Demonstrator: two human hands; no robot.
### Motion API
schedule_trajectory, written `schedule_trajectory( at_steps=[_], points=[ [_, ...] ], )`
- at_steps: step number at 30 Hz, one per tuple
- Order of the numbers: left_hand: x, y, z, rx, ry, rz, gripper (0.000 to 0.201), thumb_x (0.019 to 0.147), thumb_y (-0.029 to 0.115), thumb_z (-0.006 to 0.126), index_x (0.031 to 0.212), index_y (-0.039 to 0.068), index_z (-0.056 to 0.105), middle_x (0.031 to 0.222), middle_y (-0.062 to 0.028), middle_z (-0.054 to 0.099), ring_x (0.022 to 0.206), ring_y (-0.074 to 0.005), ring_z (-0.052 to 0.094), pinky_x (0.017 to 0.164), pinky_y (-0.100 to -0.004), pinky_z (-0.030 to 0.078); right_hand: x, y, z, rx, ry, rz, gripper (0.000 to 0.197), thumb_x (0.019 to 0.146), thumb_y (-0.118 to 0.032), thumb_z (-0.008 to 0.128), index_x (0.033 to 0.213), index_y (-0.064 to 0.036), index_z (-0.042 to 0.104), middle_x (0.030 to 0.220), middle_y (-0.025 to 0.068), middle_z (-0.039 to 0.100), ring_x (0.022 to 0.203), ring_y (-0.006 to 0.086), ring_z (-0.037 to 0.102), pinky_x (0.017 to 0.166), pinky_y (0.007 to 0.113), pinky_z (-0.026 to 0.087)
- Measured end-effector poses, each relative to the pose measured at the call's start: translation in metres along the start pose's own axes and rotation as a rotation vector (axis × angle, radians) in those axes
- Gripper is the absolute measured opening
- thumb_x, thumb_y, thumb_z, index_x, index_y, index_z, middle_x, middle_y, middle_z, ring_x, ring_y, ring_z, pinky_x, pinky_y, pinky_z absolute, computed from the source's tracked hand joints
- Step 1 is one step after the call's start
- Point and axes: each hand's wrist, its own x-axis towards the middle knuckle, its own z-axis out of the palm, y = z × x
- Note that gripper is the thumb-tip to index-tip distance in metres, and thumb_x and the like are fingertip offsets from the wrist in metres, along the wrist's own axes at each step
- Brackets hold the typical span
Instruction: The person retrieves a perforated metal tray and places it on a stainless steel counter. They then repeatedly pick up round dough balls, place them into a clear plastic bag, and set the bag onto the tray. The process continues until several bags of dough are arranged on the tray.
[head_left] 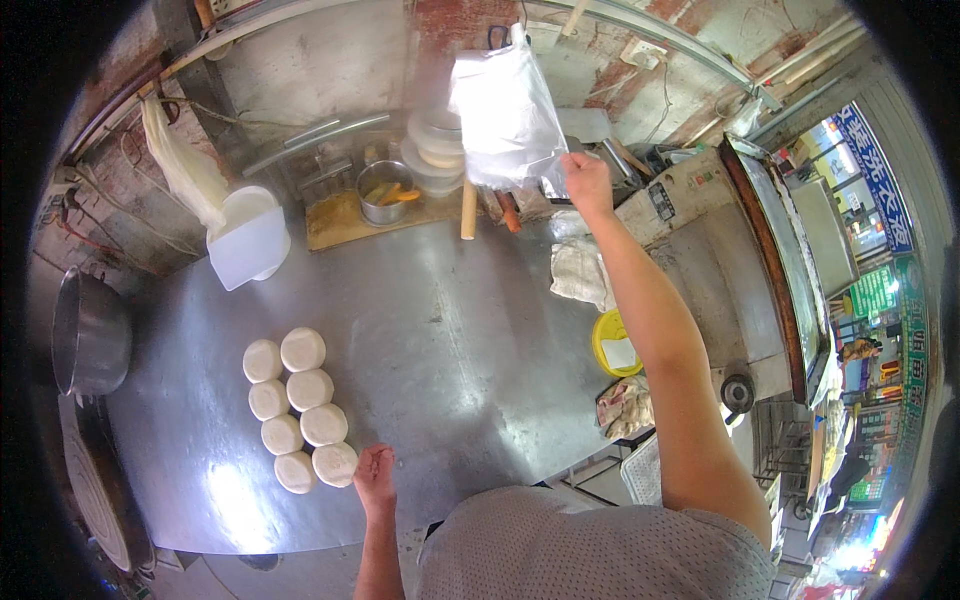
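My right hand (pixel 588 183) reaches far across the table and pinches the lower right corner of a clear plastic bag (pixel 505 110). That bag belongs to a stack hanging from a hook on the wall. Close to the table's front edge, my left hand (pixel 375 474) has its fingers curled in, with nothing visible in them. It is just right of the nearest dough ball (pixel 335 464). Several floured, slightly flattened dough balls (pixel 310 390) lie in two touching rows on the metal table (pixel 450 350).
At the back stand a white tub (pixel 262 210) with a white scraper, a steel pot (pixel 384 195) with utensils, and a rolling pin (pixel 468 210). A cloth (pixel 582 273) and yellow container (pixel 612 345) lie right, beside a griddle (pixel 775 250). A large pot (pixel 92 332) stands left.
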Motion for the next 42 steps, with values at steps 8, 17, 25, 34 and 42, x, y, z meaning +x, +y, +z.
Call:
schedule_trajectory(
  at_steps=[8, 17, 25, 34, 42],
  points=[
    [0.044, 0.051, 0.096, -0.023, -0.337, -0.013, 0.028, 0.100, 0.019, 0.070, 0.121, 0.001, 0.071, 0.115, -0.0036, 0.072, 0.107, -0.0120, 0.063, 0.094, -0.0281, 0.049, -0.168, -0.033, -0.069, 0.227, -0.372, 0.185, 0.034, 0.093, -0.035, 0.069, 0.091, -0.0010, 0.072, 0.075, 0.0141, 0.067, 0.065, 0.0220, 0.059, 0.066, 0.038, 0.049],
    [0.079, 0.076, 0.222, -0.118, -0.787, -0.332, 0.046, 0.103, 0.032, 0.066, 0.139, 0.006, 0.058, 0.119, -0.0043, 0.070, 0.108, -0.0170, 0.065, 0.094, -0.0325, 0.050, -0.409, -0.046, -0.097, 0.003, -0.634, 0.146, 0.030, 0.089, -0.034, 0.074, 0.078, -0.0072, 0.067, 0.076, 0.0136, 0.069, 0.072, 0.0347, 0.068, 0.064, 0.046, 0.053],
    [0.027, 0.061, 0.196, -0.257, -0.664, -0.318, 0.038, 0.095, 0.009, 0.069, 0.133, 0.003, 0.062, 0.101, -0.0003, 0.066, 0.083, -0.0084, 0.060, 0.068, -0.0234, 0.048, -0.433, -0.055, -0.106, 0.103, -1.009, -0.001, 0.026, 0.093, -0.036, 0.070, 0.091, -0.0105, 0.074, 0.089, 0.0132, 0.073, 0.084, 0.0350, 0.071, 0.072, 0.045, 0.056],
    [-0.053, 0.218, 0.088, 0.267, -0.572, 0.158, 0.055, 0.088, -0.010, 0.058, 0.142, 0.002, 0.061, 0.103, 0.0048, 0.066, 0.067, 0.0006, 0.045, 0.059, -0.0188, 0.036, -0.279, -0.089, -0.123, 0.579, -0.660, -0.208, 0.048, 0.089, -0.018, 0.074, 0.133, -0.0008, 0.063, 0.135, 0.0125, 0.065, 0.124, 0.0226, 0.063, 0.107, 0.035, 0.048],
    [-0.068, 0.262, 0.004, 0.402, -0.351, 0.298, 0.063, 0.086, -0.012, 0.054, 0.147, 0.003, 0.059, 0.093, 0.0076, 0.065, 0.062, 0.0024, 0.038, 0.057, -0.0177, 0.031, -0.274, -0.125, -0.083, 1.105, -1.571, 0.107, 0.053, 0.087, -0.016, 0.064, 0.139, -0.0025, 0.060, 0.114, 0.0059, 0.070, 0.103, 0.0187, 0.068, 0.092, 0.035, 0.053]
  ],
)
